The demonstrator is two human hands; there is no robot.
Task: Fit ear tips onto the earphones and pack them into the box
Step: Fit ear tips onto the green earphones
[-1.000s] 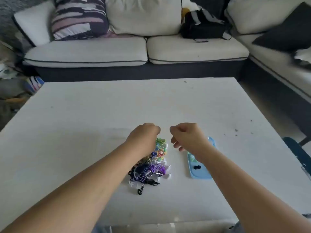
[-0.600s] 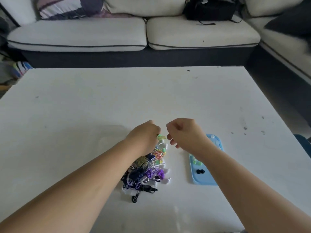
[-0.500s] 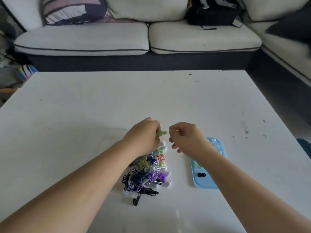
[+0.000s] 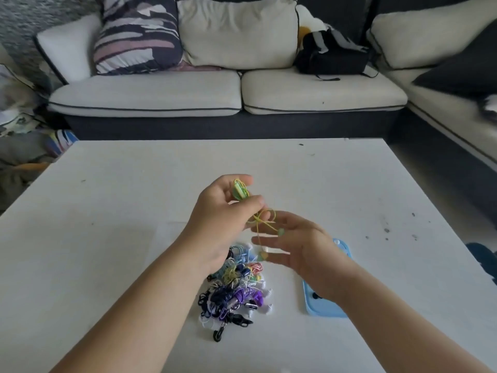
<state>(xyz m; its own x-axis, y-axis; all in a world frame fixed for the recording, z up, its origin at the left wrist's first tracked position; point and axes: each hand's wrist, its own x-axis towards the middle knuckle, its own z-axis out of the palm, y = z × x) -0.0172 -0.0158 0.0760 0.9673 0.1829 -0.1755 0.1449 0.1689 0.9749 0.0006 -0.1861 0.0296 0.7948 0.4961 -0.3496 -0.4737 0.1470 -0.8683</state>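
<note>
My left hand [image 4: 220, 211] holds a coiled yellow-green earphone [image 4: 240, 191] lifted above the white table [image 4: 107, 211]. Its thin cord hangs down with two small earbuds dangling in front of my right hand [image 4: 298, 243]. My right hand is spread open just right of the cord, fingers apart; whether they touch the buds is unclear. Beneath both hands lies a tangled pile of coloured earphones [image 4: 236, 289]. A light blue tray [image 4: 322, 305] with small ear tips lies to the right, mostly hidden by my right forearm.
A white sofa [image 4: 228, 95] with cushions and a black bag [image 4: 330, 60] stands behind the table. Clutter lies on the floor at the left. Small dark specks mark the table's right side.
My left hand has lifted a yellow-green earphone out of the pile. My right hand has opened from a loose fist and spread beside the hanging cord. The camera tilted up.
</note>
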